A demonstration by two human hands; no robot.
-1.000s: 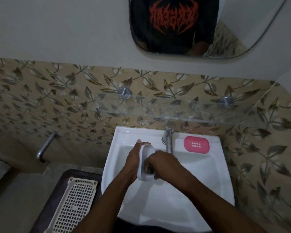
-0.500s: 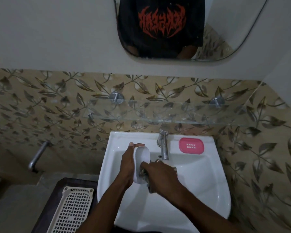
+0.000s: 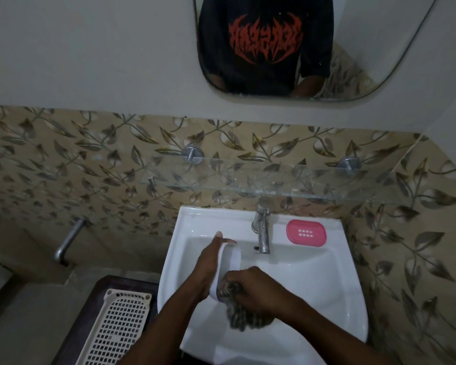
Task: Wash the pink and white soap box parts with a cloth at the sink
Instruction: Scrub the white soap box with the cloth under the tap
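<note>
My left hand (image 3: 207, 264) holds the white soap box part (image 3: 231, 262) on edge over the white sink (image 3: 327, 285), its hollow side facing right. My right hand (image 3: 258, 289) grips a dark, mottled cloth (image 3: 244, 316) and presses it against the lower end of the white part. The cloth hangs below my right hand into the basin. The pink soap box part (image 3: 306, 233), with small white holes in its middle, lies flat on the sink's back right rim, beside the tap (image 3: 262, 230).
A glass shelf (image 3: 287, 180) juts from the tiled wall just above the tap. A cream perforated basket (image 3: 116, 327) lies on a dark surface left of the sink. A metal pipe (image 3: 67, 241) sticks out of the left wall. A mirror (image 3: 313, 46) hangs above.
My right hand with the cloth has slid down from the middle of the white part to its lower end. The left hand keeps its hold. My head view shifted.
</note>
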